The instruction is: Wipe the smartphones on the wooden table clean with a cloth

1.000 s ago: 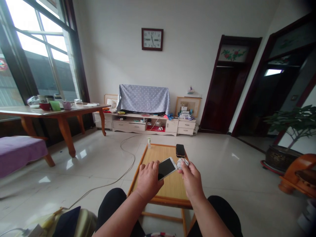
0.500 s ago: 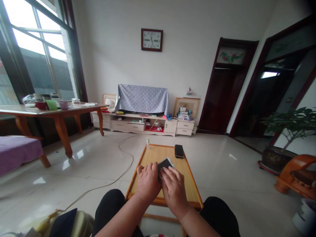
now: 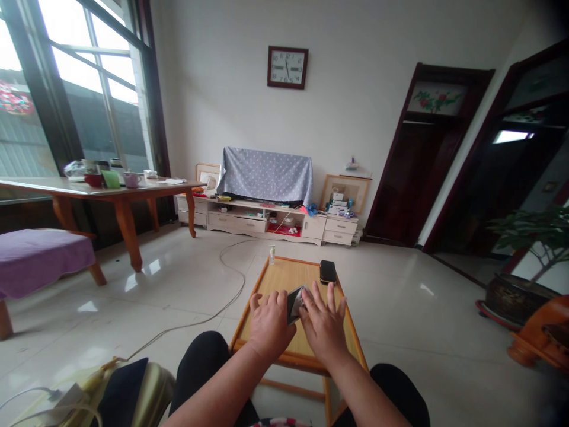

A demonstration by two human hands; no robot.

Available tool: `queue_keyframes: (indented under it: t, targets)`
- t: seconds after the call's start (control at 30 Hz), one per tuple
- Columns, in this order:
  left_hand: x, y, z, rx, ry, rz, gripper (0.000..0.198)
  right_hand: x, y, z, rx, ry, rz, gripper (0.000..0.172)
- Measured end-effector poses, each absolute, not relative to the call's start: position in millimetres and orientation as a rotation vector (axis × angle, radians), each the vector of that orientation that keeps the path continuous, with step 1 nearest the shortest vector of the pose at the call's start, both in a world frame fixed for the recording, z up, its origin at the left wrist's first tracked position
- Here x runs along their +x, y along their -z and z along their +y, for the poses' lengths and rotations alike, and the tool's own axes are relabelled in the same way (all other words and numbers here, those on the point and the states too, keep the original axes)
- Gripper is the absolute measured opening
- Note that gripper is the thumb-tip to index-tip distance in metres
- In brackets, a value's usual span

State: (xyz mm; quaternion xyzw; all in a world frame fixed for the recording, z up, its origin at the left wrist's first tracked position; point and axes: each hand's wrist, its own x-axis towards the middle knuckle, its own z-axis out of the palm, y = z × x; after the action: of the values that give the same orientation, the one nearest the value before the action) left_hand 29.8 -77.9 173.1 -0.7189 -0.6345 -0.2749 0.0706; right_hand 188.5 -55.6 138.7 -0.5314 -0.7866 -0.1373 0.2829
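- Phone (image 3: 294,303): a white-edged handset with a dark screen, held tilted just above the near half of the low bamboo-topped table (image 3: 284,279); it sits between the two hands.
- Purple-covered bench (image 3: 42,261): far to the left of the low table, on the tiled floor.
- Long wooden table (image 3: 115,193): left of the low table and farther back, under the window; cups and small containers stand on it.
- Cable (image 3: 208,317): a pale cord that curves over the floor just left of the low table.
- Left hand (image 3: 269,323): over the low table's near left part; fingers curled round the phone's left edge, gripping it.
- Small bottle (image 3: 272,255): upright at the low table's far left corner.
- Right hand (image 3: 324,323): over the low table's near right part; fingers spread and nearly flat, the index side touching the phone's right edge. Whether anything lies under the palm cannot be told.
- Dark phone (image 3: 328,271): flat on the low table's far right corner, apart from both hands.
- Potted plant (image 3: 528,261): well to the right of the low table, on the floor.
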Motion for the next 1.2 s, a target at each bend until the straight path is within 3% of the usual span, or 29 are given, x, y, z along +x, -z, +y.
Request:
queue_keyframes:
  t: [0.07, 0.2, 0.37, 0.5, 0.67, 0.8, 0.97, 1.1, 1.2]
  targets:
    - [29.9, -173.1, -78.1, -2.162, 0.824, -1.908, 0.049, 186.1, -139.8, -53.3, -1.483, 0.35, -2.049, 0.047]
    - [29.8, -173.1, -78.4, -2.161, 0.826, -1.91, 0.03, 179.2, -143.1, -52.3, -1.36, 0.287, -2.173, 0.047]
    - [29.6, -172.4, -78.1, -2.164, 0.802, -1.907, 0.045, 177.9, -146.6, -46.8, -1.504, 0.278, -2.037, 0.047]
    - [28.1, -171.8, -78.1, -2.159, 0.831, -1.925, 0.029, 176.9, -142.3, -46.1, -1.345, 0.259, -2.199, 0.048]
    - [24.8, -172.8, -78.9, -2.168, 0.808, -1.954, 0.049, 177.8, -142.3, -45.5, -1.466, 0.269, -2.086, 0.049]
    - [22.1, -173.6, -78.0, -2.159, 0.821, -1.976, 0.038, 175.4, -142.4, -50.4, -1.278, 0.266, -2.262, 0.051]
    - [21.1, -173.7, -76.9, -2.145, 0.814, -1.999, 0.051, 174.0, -146.5, -46.2, -1.438, 0.258, -2.123, 0.05]
    - [21.3, -172.5, -75.6, -2.129, 0.858, -1.98, 0.039, 172.4, -150.3, -42.3, -1.284, 0.251, -2.261, 0.05]
    - [19.8, -171.0, -74.1, -2.129, 0.877, -1.975, 0.046, 173.1, -151.4, -41.3, -1.354, 0.264, -2.179, 0.049]
